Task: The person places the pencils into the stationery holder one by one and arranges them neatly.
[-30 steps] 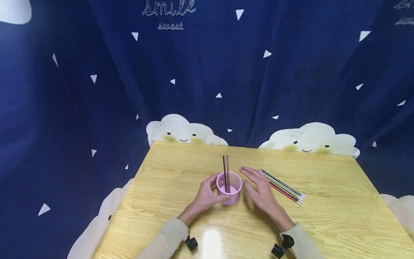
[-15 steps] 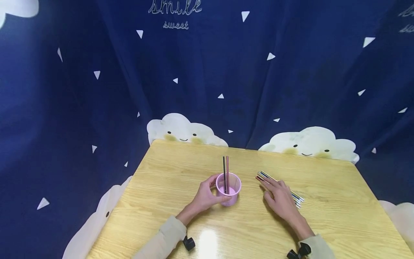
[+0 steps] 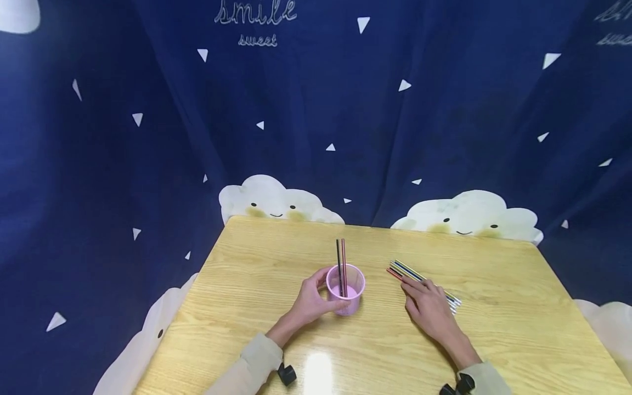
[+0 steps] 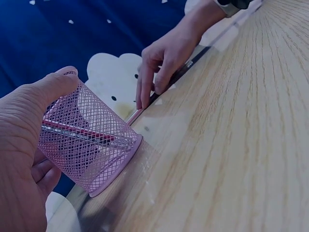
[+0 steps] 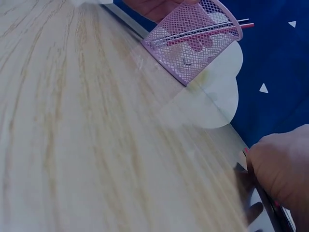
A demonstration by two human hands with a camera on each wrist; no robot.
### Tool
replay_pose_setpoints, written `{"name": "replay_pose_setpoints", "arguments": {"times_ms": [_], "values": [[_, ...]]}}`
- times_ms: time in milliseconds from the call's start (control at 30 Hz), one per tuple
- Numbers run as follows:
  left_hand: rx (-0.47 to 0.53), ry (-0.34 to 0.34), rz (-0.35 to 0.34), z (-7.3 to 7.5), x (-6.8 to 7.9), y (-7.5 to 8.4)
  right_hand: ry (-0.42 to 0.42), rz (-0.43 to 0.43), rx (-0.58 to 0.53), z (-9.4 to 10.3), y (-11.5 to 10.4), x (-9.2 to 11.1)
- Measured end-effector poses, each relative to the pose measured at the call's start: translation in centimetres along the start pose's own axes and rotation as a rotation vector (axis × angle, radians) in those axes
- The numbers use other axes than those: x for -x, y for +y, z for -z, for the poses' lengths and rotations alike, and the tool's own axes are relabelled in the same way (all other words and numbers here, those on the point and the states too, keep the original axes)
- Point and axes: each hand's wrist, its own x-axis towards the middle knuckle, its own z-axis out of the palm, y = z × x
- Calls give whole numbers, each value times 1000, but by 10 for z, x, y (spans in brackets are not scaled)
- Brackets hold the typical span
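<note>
A pink mesh pencil cup (image 3: 346, 306) stands on the table, gripped by my left hand (image 3: 312, 299) with the thumb across its near side and fingers behind. Two pencils, one dark (image 3: 338, 258) and one red (image 3: 343, 257), lean upright inside, their ends rising above the rim. To the right, my right hand (image 3: 432, 310) lies over a bundle of several striped pencils (image 3: 410, 272). Its fingers point down onto the pencils, with fingertips and thumb right at them, as the left wrist view shows. I cannot tell whether it pinches one. The hand covers the bundle's middle.
The light wood table (image 3: 276, 252) reaches back to a dark blue curtain (image 3: 296, 109) printed with clouds and triangles. White pencil ends (image 3: 455, 302) stick out beyond the right hand. A black wrist camera mount (image 3: 286, 374) sits by the left sleeve.
My right hand has moved from beside the cup rightward and down onto the pencil bundle, with only slight movement in the last half second. The left hand still holds the cup in place.
</note>
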Motion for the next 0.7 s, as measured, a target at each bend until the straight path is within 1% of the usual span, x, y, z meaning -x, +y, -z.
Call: {"name": "replay_pose_setpoints", "arguments": {"times_ms": [100, 267, 400, 533, 700], "values": [[19, -3, -18, 0, -2, -1, 15, 20, -1, 0, -1, -1], [5, -9, -39, 0, -2, -2, 35, 52, -27, 0, -2, -2], [-22, -16, -26, -1, 0, -2, 34, 52, -43, -3, -4, -1], [-24, -11, -4, 0, 3, -2, 32, 55, -52, -5, -6, 1], [3, -1, -19, -1, 1, -2, 43, 51, -58, -7, -5, 1]]}}
